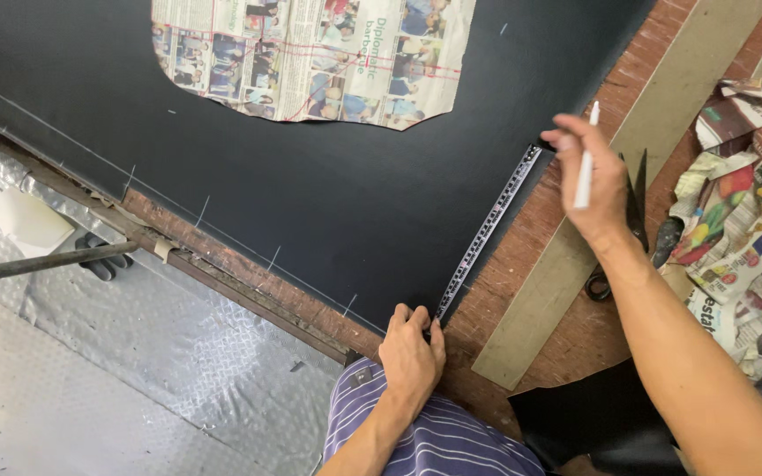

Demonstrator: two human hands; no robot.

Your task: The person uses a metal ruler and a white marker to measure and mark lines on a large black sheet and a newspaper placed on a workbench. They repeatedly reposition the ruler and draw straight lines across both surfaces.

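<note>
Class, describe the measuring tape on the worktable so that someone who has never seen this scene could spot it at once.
Start at the large black sheet spread over the wooden table. Along the sheet's right edge runs the measuring tape, stretched from the left hand at the near corner to the right hand, which also holds a white marking pen. It is the only narrow, dark strip with fine printed marks; the pale board beside it is far wider.

newspaper pattern (315, 57): printed sheet cut to a curved outline, grey-white with small colour photos and red lines, lying on black material well beyond the left hand's fingers (416, 319).
printed paper scraps (743, 203): crumpled colourful heap, red, yellow, green, just right of the right hand's fingers (575, 141).
</note>
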